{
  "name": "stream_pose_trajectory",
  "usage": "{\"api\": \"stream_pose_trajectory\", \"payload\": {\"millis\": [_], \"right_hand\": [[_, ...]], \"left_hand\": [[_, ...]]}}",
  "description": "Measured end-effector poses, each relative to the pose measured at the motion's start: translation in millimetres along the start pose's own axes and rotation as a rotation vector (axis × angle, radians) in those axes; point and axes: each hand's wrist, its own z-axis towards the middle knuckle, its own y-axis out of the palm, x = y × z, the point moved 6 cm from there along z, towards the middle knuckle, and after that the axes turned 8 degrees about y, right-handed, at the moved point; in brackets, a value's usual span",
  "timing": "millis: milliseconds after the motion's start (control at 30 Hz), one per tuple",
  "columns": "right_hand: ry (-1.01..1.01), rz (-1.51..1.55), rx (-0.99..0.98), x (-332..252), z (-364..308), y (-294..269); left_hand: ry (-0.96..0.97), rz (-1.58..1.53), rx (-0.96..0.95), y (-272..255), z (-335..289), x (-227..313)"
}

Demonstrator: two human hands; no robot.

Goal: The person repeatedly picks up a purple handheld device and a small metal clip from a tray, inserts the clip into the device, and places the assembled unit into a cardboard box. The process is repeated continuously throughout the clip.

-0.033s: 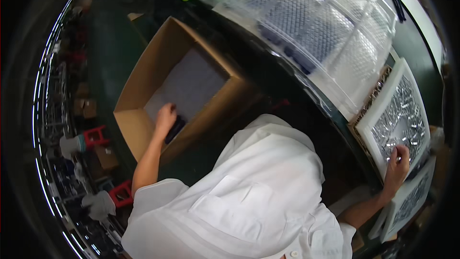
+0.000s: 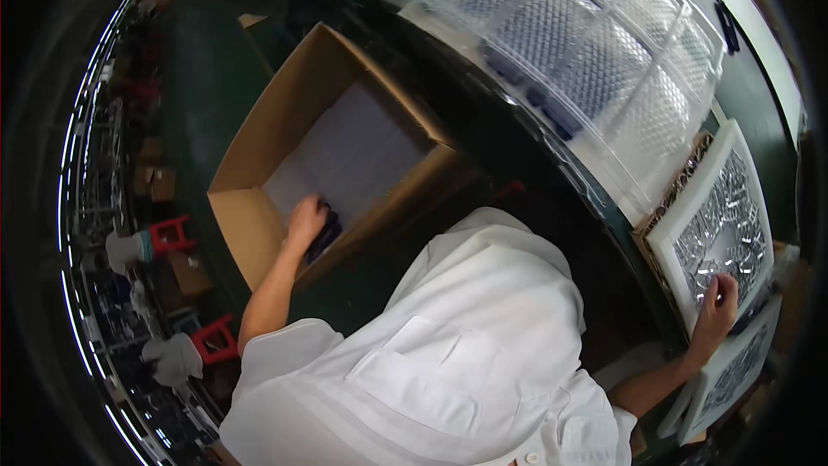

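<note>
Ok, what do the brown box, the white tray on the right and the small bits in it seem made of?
Brown box: likely cardboard, matte, by its colour and thin walls. White tray: foam or plastic, can't tell which; pale, dull, thick rim. Small bits: probably metal, polished, given their silvery glints, though shiny plastic is possible.

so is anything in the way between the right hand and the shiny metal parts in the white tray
Nothing visible: the right hand is at the near side of the shiny metal parts, and the white tray is open above. Contact can't be told.
</note>
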Motion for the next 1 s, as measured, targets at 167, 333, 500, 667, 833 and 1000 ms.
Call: {"api": "stream_pose_trajectory", "payload": {"millis": [167,333,500,667,833,1000], "right_hand": [[0.059,0.284,0.059,2.9,2.0,0.7],[0.035,0.274,0.055,-8.2,-1.0,-1.3],[0.048,0.238,0.098,-47.8,-10.0,1.3],[0.057,0.191,0.144,-60.0,-11.8,6.5],[0.118,0.318,0.159,-5.3,-28.2,-1.5],[0.193,0.471,0.171,7.4,-32.7,6.3]], "left_hand": [[-0.071,0.007,-0.055,53.9,-69.7,-8.5],[-0.157,0.045,0.208,58.3,-56.3,-43.6],[0.030,0.050,-0.054,63.4,-27.0,-87.2],[0.360,0.228,-0.138,28.8,-12.5,-71.3],[0.578,0.339,-0.131,-35.8,34.1,36.3],[0.901,0.608,-0.076,-3.1,99.4,104.5]]}}
